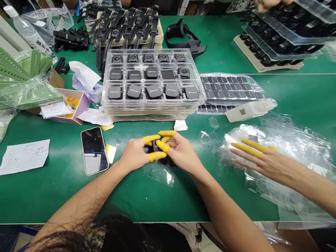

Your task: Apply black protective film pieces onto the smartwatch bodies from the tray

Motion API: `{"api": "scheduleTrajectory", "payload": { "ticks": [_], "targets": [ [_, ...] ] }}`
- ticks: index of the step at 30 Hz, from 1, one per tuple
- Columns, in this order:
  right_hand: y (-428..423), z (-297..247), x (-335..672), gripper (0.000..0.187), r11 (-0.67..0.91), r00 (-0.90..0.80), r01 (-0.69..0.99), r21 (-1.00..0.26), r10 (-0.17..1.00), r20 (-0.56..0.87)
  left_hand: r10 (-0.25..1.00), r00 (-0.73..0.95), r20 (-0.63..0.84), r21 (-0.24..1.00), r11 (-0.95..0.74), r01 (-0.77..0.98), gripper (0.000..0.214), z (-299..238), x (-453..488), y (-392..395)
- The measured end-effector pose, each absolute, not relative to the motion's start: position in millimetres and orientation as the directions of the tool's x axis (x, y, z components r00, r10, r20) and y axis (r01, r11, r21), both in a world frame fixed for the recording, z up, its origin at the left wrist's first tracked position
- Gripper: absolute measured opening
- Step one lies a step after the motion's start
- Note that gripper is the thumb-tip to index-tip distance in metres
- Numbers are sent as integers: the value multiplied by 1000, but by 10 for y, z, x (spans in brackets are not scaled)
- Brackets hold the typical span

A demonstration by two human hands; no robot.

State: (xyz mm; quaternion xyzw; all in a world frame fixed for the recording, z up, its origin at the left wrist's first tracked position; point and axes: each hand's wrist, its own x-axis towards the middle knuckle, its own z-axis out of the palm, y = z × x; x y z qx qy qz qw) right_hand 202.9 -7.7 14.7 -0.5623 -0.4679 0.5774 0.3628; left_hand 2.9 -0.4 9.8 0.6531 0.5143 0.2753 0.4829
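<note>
In the head view, my left hand (136, 152) and my right hand (181, 150) meet at the middle of the green table, with yellow finger cots on several fingertips. Between them they grip a small black watch case (155, 143), largely covered by my fingers. Both hands are closed around it. Dark, flat pieces show just below my fingers, partly hidden. A clear film piece (166, 176) lies on the table below my hands. Beyond them stands a stack of clear plastic trays (104, 101), the top one holding watch cases, many with black square covers (153, 91).
Another person's hand (262, 161) reaches over a pile of clear film (301, 154) at right. A phone (94, 150) and paper slip (25, 155) lie at left. A bottle (249, 110), label sheets (233, 87) and strapped watches (128, 24) lie farther back.
</note>
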Motion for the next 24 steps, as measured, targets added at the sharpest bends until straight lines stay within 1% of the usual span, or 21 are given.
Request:
{"api": "scheduleTrajectory", "payload": {
  "ticks": [3, 7, 9, 11, 13, 15, 17, 18, 20, 21, 24],
  "targets": [
    [-78, 79, 2009, 52, -272, -124, 86, -959, 952, -281, 938, 325, -121, 910, -26, 415, 34, 93, 25, -1],
    [-149, 91, 1997, 54, -227, -198, 144, -963, 947, -252, 965, 237, -108, 864, -27, 503, 28, 64, 31, -21],
    [-149, 191, 2011, 48, -188, -189, 151, -970, 958, -215, 976, 184, -112, 862, 3, 506, 28, 60, 38, -27],
    [-38, 376, 2052, 37, -80, -118, 144, -986, 988, -97, 973, 194, -127, 903, 33, 428, 29, 75, 45, -26],
    [244, 623, 2112, 31, 89, 14, 205, -975, 995, 94, 964, 226, -141, 935, 55, 349, 32, 106, 50, -24],
    [695, 869, 2158, 28, 227, 130, 361, -904, 948, 290, 959, 247, -142, 946, 58, 320, 31, 137, 53, -26],
    [1229, 1044, 2167, 29, 252, 142, 526, -812, 916, 376, 958, 252, -135, 949, 51, 312, 28, 156, 55, -31],
    [1484, 1095, 2161, 27, 237, 114, 600, -764, 920, 375, 958, 254, -134, 950, 50, 310, 28, 159, 55, -33],
    [1888, 1135, 2145, 23, 187, 36, 749, -635, 946, 322, 957, 257, -136, 948, 51, 313, 29, 151, 55, -33],
    [2018, 1136, 2146, 22, 155, 25, 813, -561, 954, 299, 956, 259, -138, 947, 51, 317, 30, 142, 54, -31],
    [2139, 1128, 2211, 26, -6, 111, 933, -360, 956, 273, 954, 265, -138, 946, 47, 321, 33, 104, 52, -21]
  ]
}}
